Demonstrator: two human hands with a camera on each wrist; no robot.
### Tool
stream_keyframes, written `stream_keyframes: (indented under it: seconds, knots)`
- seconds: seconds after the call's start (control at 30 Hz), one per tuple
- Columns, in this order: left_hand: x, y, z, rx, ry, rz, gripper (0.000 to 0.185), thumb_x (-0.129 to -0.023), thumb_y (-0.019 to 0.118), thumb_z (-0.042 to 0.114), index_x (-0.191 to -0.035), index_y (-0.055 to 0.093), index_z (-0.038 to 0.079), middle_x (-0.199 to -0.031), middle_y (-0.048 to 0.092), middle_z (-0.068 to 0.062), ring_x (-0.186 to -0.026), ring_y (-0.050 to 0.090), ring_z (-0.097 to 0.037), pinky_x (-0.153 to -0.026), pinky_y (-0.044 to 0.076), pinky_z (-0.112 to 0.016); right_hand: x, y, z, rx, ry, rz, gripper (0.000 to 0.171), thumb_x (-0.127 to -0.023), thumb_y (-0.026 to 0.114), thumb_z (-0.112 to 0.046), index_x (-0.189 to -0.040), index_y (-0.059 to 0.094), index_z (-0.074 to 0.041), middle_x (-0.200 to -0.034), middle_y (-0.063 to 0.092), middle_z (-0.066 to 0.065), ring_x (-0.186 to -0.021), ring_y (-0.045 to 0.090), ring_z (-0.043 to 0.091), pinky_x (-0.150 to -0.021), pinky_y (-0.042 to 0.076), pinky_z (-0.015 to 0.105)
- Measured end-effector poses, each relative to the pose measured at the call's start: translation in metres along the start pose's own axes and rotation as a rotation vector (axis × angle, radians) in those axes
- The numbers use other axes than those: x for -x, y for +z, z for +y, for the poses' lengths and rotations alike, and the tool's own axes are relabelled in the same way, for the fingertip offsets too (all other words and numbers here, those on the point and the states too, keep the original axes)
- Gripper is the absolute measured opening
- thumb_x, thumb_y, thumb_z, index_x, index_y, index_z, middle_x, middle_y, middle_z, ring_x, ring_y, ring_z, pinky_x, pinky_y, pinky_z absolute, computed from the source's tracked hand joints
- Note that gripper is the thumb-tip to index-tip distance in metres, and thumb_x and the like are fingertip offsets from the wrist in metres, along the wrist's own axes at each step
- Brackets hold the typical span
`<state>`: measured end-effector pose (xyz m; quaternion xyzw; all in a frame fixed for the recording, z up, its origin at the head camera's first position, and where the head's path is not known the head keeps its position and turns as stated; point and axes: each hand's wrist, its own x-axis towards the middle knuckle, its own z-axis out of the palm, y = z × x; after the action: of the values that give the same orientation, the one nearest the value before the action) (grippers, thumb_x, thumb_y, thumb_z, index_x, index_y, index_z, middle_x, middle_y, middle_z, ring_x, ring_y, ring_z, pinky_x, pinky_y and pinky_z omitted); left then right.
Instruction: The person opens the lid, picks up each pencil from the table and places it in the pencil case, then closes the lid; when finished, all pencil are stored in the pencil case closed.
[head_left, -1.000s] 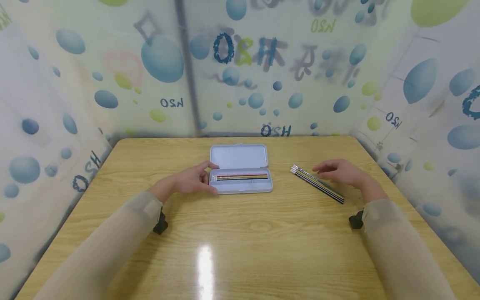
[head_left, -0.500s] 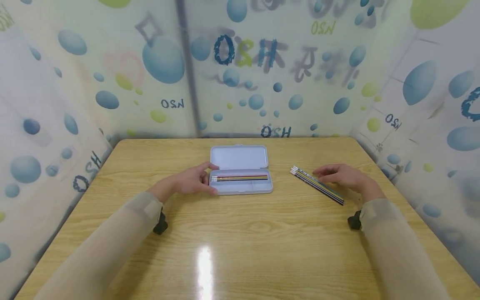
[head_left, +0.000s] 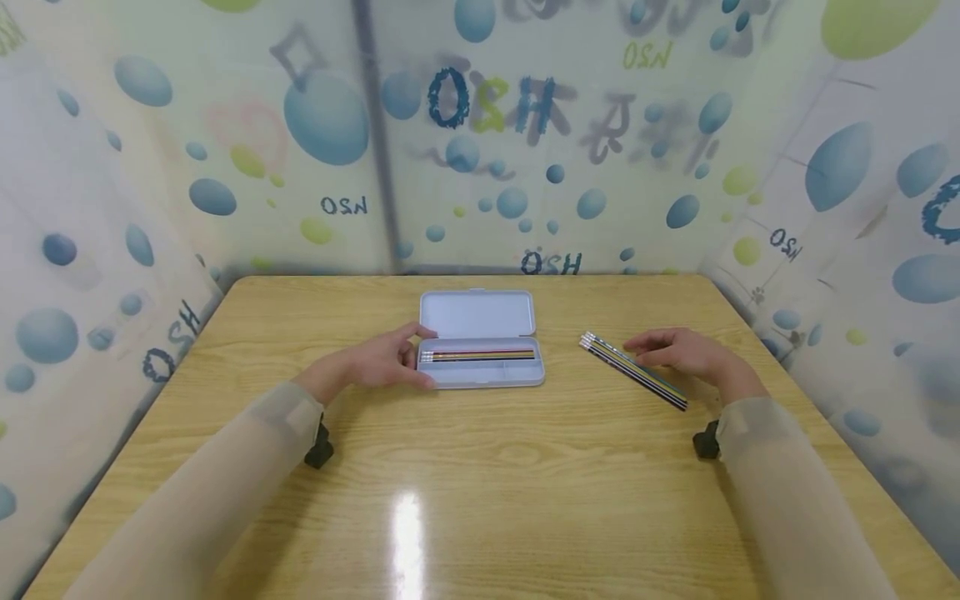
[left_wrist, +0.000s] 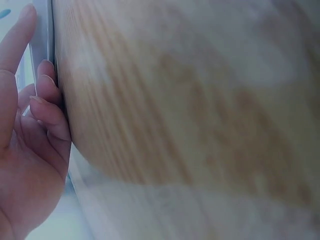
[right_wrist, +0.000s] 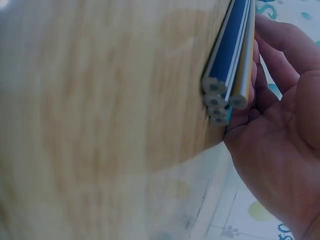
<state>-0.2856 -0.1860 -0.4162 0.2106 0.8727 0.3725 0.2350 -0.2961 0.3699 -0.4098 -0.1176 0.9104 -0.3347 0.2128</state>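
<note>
A pale pencil case lies on the table with its lid folded back. Several striped pencils lie side by side in its long upper compartment. My left hand holds the case's left end, thumb along the front edge and forefinger at the back corner, the other fingers bent against the side. To the right, a bundle of pencils lies slanted on the wood, silvery ends toward the case. My right hand rests just beyond it with loosely bent fingers right beside the pencils. In the right wrist view the unsharpened pencil ends are stacked.
The wooden table has a bright glare streak near the front. Patterned fabric walls enclose it at the back and on both sides. A dark wrist device shows under the left sleeve, another dark device under the right.
My right hand has shifted slightly nearer the pencil bundle and then stays put. The left hand and the pencil case remain in place.
</note>
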Motion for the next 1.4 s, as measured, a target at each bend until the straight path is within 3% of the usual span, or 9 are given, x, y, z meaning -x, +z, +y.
stream_keyframes:
  seconds: [0.37,0.67,1.0,1.4]
  knots:
    - [0.0003,0.0001,0.0006,-0.001,0.013,0.004,0.093,-0.095,0.089,0.037,-0.166,0.034,0.013,-0.092,0.061,-0.005,-0.084,0.053,-0.019,-0.075,0.043,-0.028,0.0019,0.0,-0.0047,0.044,-0.006,0.02,0.049,-0.111,0.066,-0.033,-0.154,0.063,-0.01,-0.155,0.064,0.018,-0.141,0.059,0.037,-0.103,0.052,0.036]
    - [0.001,-0.0003,0.0007,-0.006,0.009,0.006,0.095,-0.094,0.089,0.04,-0.167,0.033,0.014,-0.093,0.061,-0.005,-0.085,0.053,-0.02,-0.076,0.043,-0.03,-0.0007,-0.0014,-0.004,0.087,-0.02,0.035,0.048,-0.114,0.062,-0.036,-0.157,0.061,-0.014,-0.159,0.06,0.02,-0.146,0.055,0.042,-0.112,0.05,0.052]
    - [0.0012,-0.0004,-0.0003,-0.006,0.006,0.0,0.095,-0.095,0.089,0.04,-0.167,0.033,0.014,-0.094,0.06,-0.005,-0.085,0.053,-0.021,-0.076,0.043,-0.03,-0.0015,0.0005,-0.0044,0.078,-0.018,0.031,0.051,-0.109,0.07,-0.031,-0.155,0.061,-0.011,-0.141,0.067,0.016,-0.13,0.061,0.032,-0.102,0.051,0.037]
    - [0.0013,-0.0013,-0.0008,-0.012,0.022,0.004,0.094,-0.095,0.089,0.038,-0.166,0.034,0.014,-0.093,0.062,-0.005,-0.085,0.054,-0.02,-0.077,0.044,-0.03,-0.0008,-0.0004,-0.0084,0.111,-0.005,0.073,0.047,-0.109,0.068,-0.027,-0.154,0.063,-0.01,-0.144,0.067,0.024,-0.13,0.063,0.038,-0.098,0.055,0.04]
